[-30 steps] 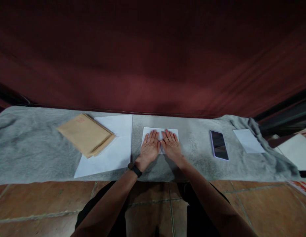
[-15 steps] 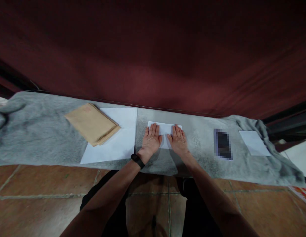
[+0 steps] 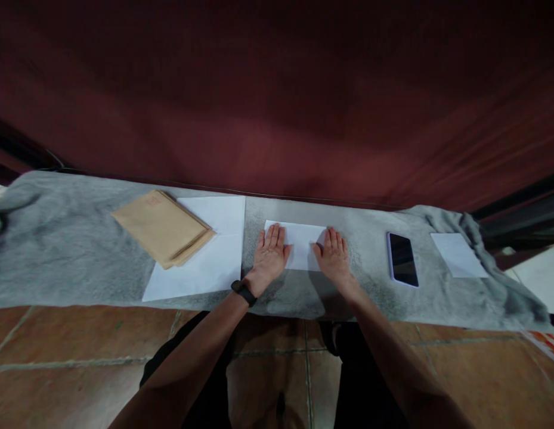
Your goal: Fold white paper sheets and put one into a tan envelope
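Observation:
A small white sheet of paper (image 3: 300,244), which looks folded, lies on the grey cloth in front of me. My left hand (image 3: 271,253) rests flat on its left part, fingers stretched out and pointing away from me. At its right edge is my right hand (image 3: 334,255), also flat with the fingers extended; it lies over or just beyond that edge. Neither hand grips anything. Left of my hands, large white paper (image 3: 218,256) lies partly under a stack of brown envelopes (image 3: 163,229).
A phone (image 3: 402,260) with a pale purple case lies to the right, and past it another small white paper (image 3: 459,255). The grey cloth (image 3: 75,238) covers a long narrow surface, bunched at its right end. A dark red panel (image 3: 277,143) rises behind; tiled floor (image 3: 80,339) lies below.
My right hand has slid to the right along the small paper, baring more of it between my hands. My left hand stays on the left part. The view has shifted slightly.

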Available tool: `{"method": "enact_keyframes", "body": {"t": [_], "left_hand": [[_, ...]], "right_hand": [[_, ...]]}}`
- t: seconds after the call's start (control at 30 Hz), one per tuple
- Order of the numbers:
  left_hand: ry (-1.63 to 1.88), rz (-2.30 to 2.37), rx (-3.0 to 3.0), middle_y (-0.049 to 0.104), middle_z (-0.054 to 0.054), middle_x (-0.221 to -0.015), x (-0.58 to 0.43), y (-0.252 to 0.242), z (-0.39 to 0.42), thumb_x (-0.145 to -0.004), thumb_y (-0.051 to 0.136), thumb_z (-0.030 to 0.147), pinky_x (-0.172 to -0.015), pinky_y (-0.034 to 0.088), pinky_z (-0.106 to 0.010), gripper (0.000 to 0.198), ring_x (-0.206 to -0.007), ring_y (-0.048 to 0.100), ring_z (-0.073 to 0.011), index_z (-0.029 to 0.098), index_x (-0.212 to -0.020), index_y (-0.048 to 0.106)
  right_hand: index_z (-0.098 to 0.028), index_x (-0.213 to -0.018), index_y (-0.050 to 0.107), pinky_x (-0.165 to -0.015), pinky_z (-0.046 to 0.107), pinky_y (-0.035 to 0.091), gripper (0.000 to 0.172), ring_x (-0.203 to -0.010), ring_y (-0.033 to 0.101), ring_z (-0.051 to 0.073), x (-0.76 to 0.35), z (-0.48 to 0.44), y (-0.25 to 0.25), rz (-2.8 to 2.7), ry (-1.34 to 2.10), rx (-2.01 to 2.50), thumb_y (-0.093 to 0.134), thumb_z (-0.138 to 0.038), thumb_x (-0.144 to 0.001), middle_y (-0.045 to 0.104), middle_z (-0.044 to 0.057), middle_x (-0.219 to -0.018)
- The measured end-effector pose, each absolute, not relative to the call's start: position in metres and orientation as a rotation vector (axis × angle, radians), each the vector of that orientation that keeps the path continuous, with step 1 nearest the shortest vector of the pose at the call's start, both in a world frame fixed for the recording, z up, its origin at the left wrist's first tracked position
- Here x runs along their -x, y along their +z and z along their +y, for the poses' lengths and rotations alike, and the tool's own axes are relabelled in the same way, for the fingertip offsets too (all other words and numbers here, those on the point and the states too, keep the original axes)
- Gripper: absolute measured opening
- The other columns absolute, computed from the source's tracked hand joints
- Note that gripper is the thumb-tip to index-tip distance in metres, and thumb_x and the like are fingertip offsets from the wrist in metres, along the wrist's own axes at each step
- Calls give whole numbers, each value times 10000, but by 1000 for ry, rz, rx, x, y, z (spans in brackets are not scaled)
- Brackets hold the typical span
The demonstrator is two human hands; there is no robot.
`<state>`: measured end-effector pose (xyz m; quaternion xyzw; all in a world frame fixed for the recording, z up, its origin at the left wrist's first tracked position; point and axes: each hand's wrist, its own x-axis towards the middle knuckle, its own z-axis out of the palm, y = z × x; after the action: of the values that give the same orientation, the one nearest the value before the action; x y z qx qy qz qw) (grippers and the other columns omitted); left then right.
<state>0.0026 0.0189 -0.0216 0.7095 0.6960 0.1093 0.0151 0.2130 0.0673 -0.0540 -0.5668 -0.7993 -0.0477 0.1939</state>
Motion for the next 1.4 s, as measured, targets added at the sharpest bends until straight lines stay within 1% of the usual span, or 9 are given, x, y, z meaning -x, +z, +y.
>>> {"method": "enact_keyframes", "body": {"t": [0.1, 0.17, 0.3, 0.6, 0.77, 1.03, 1.13, 1.23, 1.4], "left_hand": [[387, 2165, -2201, 329, -212, -1668, -11, -21, 18, -1057, 331, 344, -1304, 186, -482, 602, -1579, 260, -287, 22, -1563, 380], [422, 2112, -2234, 335, -183, -1673, -18, -22, 17, -1054, 324, 312, -1307, 193, -472, 585, -1584, 246, -272, 47, -1573, 376], [400, 2056, -2269, 344, -145, -1677, -29, -25, 16, -1047, 305, 263, -1308, 196, -498, 569, -1590, 227, -266, 81, -1581, 377], [340, 2152, -2249, 320, -163, -1677, -7, -24, 15, -1065, 286, 326, -1302, 214, -486, 590, -1588, 233, -256, 77, -1597, 351], [352, 2218, -2180, 313, -175, -1674, 4, -25, 14, -1055, 296, 341, -1297, 218, -495, 615, -1578, 260, -272, 72, -1606, 330], [484, 2347, -2081, 346, -216, -1655, 4, -22, 17, -1024, 329, 302, -1292, 217, -550, 636, -1582, 242, -313, 12, -1591, 331], [474, 2222, -2171, 320, -200, -1672, -9, -19, 16, -1036, 311, 295, -1304, 200, -524, 620, -1590, 220, -295, 16, -1588, 332], [427, 2085, -2232, 333, -177, -1674, -24, -19, 16, -1045, 298, 287, -1312, 193, -487, 593, -1584, 243, -281, 28, -1574, 368], [444, 2081, -2224, 382, -141, -1659, -29, -26, 20, -1035, 304, 257, -1299, 216, -501, 580, -1581, 257, -271, 93, -1588, 369]], "right_hand": [[14, -1582, 341, -1227, 554, 305, 682, -1541, 322, 351, -199, 60, -50, -2262, -41, 1538, 334, -446, -1079, 365, 272, -1636], [-18, -1607, 308, -1249, 519, 286, 663, -1566, 277, 318, -187, 53, -47, -2312, 64, 1497, 329, -416, -1077, 326, 231, -1669], [-66, -1609, 337, -1271, 500, 245, 589, -1569, 280, 279, -172, 44, -44, -2402, 155, 1443, 269, -313, -1079, 339, 174, -1678], [-82, -1603, 363, -1265, 502, 241, 571, -1555, 311, 285, -186, 45, -42, -2393, 36, 1532, 297, -329, -1092, 340, 167, -1675], [-94, -1597, 384, -1255, 518, 254, 563, -1540, 342, 298, -198, 46, -45, -2359, 5, 1546, 304, -322, -1089, 372, 173, -1659], [-30, -1585, 375, -1237, 553, 266, 580, -1539, 332, 340, -214, 49, -42, -2333, -19, 1573, 299, -292, -1073, 365, 216, -1653], [-55, -1601, 352, -1248, 556, 249, 583, -1558, 296, 332, -203, 47, -37, -2354, 24, 1545, 300, -294, -1072, 335, 198, -1673], [-78, -1610, 343, -1269, 534, 232, 582, -1578, 255, 305, -186, 42, -34, -2410, 109, 1491, 297, -303, -1075, 301, 164, -1694], [-77, -1589, 386, -1281, 499, 225, 558, -1579, 264, 269, -171, 38, -34, -2462, 168, 1430, 269, -283, -1085, 340, 155, -1679]]}}
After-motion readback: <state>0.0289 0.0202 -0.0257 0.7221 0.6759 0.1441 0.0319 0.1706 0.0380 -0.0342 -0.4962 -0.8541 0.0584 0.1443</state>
